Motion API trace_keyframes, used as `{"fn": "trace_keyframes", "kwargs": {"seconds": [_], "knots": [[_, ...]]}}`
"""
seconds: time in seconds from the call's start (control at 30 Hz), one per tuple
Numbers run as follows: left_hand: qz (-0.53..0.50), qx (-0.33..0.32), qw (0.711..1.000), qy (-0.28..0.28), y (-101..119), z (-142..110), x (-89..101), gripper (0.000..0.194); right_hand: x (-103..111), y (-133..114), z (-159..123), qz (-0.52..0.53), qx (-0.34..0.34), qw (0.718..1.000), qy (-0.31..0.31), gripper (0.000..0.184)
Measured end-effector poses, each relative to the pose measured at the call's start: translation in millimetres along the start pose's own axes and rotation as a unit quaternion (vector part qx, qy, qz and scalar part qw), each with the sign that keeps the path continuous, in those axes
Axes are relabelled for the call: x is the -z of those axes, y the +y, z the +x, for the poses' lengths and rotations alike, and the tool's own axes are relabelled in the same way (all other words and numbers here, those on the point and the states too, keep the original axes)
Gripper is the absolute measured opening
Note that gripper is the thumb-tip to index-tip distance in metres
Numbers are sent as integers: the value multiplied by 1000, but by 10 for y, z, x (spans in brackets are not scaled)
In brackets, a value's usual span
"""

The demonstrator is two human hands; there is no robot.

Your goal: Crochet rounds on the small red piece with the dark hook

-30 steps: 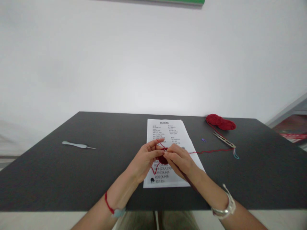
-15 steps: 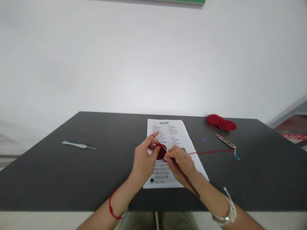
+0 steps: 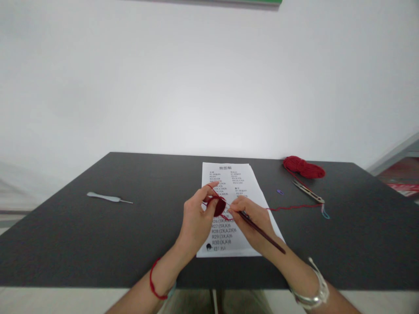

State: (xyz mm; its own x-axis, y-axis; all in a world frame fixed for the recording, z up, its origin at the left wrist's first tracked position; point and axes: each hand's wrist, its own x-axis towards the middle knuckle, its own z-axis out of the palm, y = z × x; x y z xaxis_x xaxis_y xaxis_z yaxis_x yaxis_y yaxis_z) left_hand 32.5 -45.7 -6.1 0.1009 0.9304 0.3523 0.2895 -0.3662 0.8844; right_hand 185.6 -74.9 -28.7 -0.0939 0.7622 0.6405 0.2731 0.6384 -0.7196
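**over the printed chart (image 3: 229,174): i am working the red disc**

at lower centre, i am clamping the red crochet disc (image 3: 218,206) in the left hand (image 3: 196,220) fingers, while the right hand (image 3: 252,222) fingers are closing together on the dark crochet hook (image 3: 262,231); snug tension on the red yarn strand (image 3: 294,208) is looking key to clean stitches.

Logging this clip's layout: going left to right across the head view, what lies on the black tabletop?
Pale grey-handled crochet hook → white printed pattern sheet → small purple stitch marker → bundle of red yarn
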Motion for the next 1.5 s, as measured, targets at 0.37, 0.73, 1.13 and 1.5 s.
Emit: {"fn": "trace_keyframes", "kwargs": {"seconds": [0.37, 0.73, 1.13, 1.5], "knots": [[-222, 72, 971, -52, 30, 14, -11, 37, -8, -11, 114, 331, -227, 915, 38, 16], [-436, 224, 863, -119, 53, -3, -61, 45, -79, 128, -43, -197, 147, 969, 13, 15], [-484, 255, 829, -118, -1, 84, 72, 44, 32, 20, 85, 273, -142, 950, 52, 11], [-468, 262, 826, -172, -7, 102, 155, 38, 178, -14, 115, 236, -151, 960, 13, 11]]}}
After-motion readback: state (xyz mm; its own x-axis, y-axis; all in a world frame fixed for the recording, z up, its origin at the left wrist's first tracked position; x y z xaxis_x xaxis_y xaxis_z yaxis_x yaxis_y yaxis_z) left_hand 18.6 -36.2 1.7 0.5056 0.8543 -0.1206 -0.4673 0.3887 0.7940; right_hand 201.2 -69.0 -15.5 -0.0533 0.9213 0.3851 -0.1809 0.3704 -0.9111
